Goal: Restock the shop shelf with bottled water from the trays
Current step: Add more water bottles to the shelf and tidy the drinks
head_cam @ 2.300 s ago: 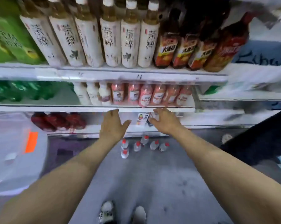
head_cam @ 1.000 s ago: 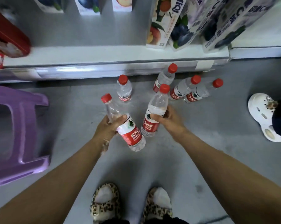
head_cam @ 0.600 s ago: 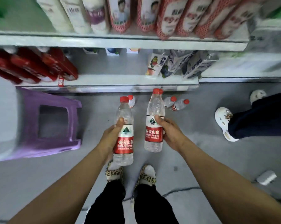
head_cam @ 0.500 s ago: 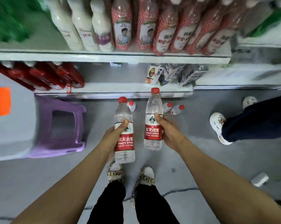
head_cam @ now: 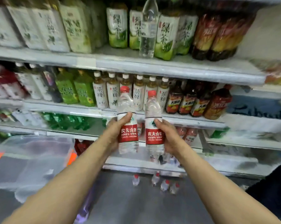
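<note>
Out in front of the shelving, the left hand is wrapped round the red label of the left bottle, thumb across its front. The right hand grips the right bottle the same way. Both bottles stand upright with their red caps on top, just beside each other and apart from any shelf, carried in the air.

Above them, near the front edge of the upper shelf, a lone water bottle stands upright among green-tea bottles. That looks like the water's place. It lies up and away from the hands, almost straight over the right bottle, so the right hand seems the nearer of the two. My judgement is that the coming move is a lift past the shelf's front edge with each bottle's long axis kept vertical, setting them down beside the lone one. The gap there looks narrow between the tea bottles, so a tilted bottle could knock a neighbour.

Lower down, four floor bottles stand on the floor by the bottom shelf, not yet shelved. A translucent bin sits at the left; what it holds is too blurred to tell.
</note>
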